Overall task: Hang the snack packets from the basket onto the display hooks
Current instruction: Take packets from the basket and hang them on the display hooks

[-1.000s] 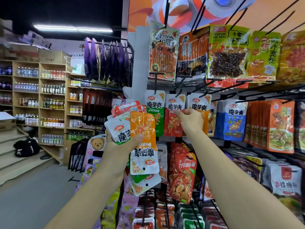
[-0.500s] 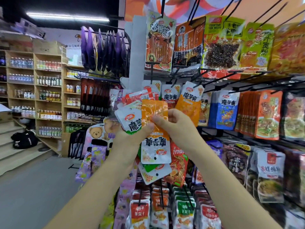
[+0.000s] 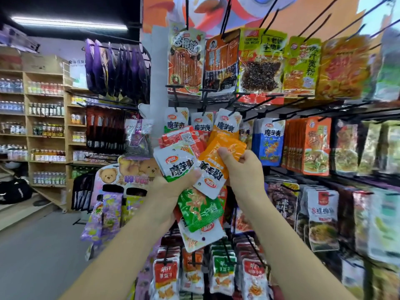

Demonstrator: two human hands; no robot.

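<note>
Stage judged: drawing one packet out of the handful for hanging. Basket not in view.

**Left grip** (image 3: 171, 188)
- Clenched round a fanned bundle of snack packets (image 3: 178, 162).
- Held up in front of the stock, just below the middle row of display hooks (image 3: 252, 108).
- Mixed white-and-green, red and orange packs, facing different ways.
- Several hanging inverted below the palm, among them a green packet (image 3: 200, 210).

**Right grip** (image 3: 243, 172)
- Pinching an orange packet (image 3: 224, 151) between thumb and curled fingers at its coloured end.
- Packet overlapping the bundle, white header end lying against the left thumb.
- Cannot tell whether fully free of the bundle.
- Held inverted: print upside down, header end pointing down and away from the hooks.

Matching orange stock (image 3: 225, 126) hanging just above and behind.

**Risks noted**
- Pulling the orange packet while trapped under the left thumb: likely to drag neighbours out onto the floor (image 3: 43, 245).
- Lower packets apparently held by one edge only: liable to slip on any slackening of the left grip.
- Needs turning before the header meets a hook; a one-handed flip invites a fumble.
- Hooks crowded side by side: easy to land on the wrong colour row or knock hung stock loose.
- Hook tips hard to make out through blur, so clearance unconfirmed.
</note>
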